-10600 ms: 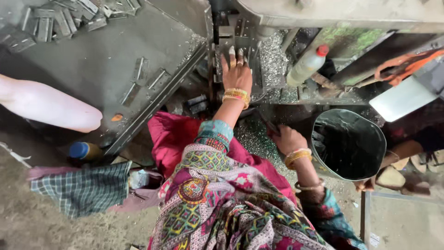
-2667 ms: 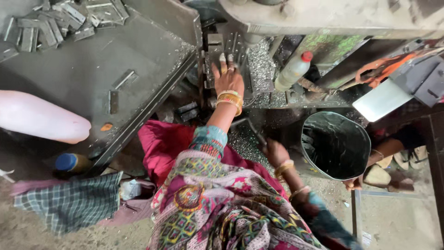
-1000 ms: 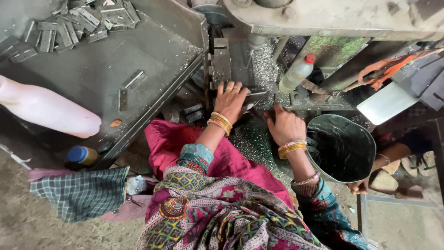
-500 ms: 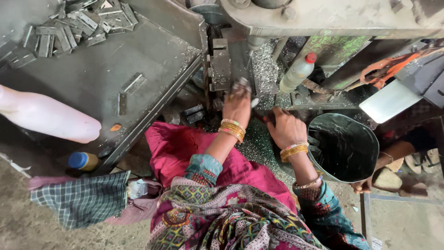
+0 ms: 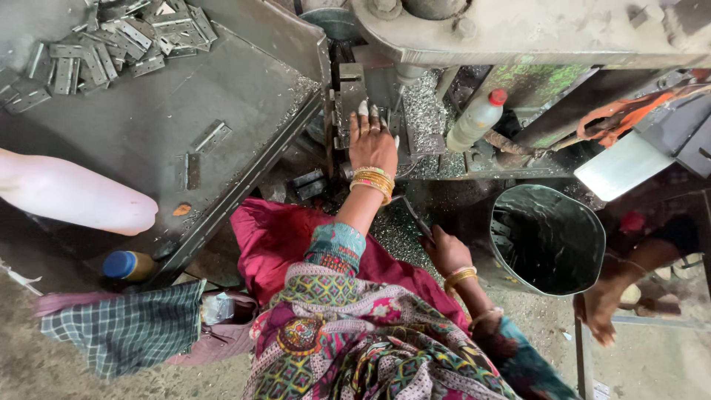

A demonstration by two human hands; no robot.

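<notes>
Since earlier, we are drawing our right hand [image 5: 446, 250] back from the press [image 5: 355, 96], gripping a flat metal strip [image 5: 415, 216] pointing up-left toward it; left hand [image 5: 372, 141] resting open there, beside a white red-capped bottle [image 5: 476, 118].

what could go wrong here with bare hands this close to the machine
1. The left hand rests at the press tooling under the machine head; if it cycled, the fingers could be crushed.
2. Metal shavings lie around the tooling, and bare skin could get cut.
3. The bangles on that wrist and the loose patterned sleeve could snag on the machine. The right hand grips a thin dark lever beside the steel bucket.
</notes>
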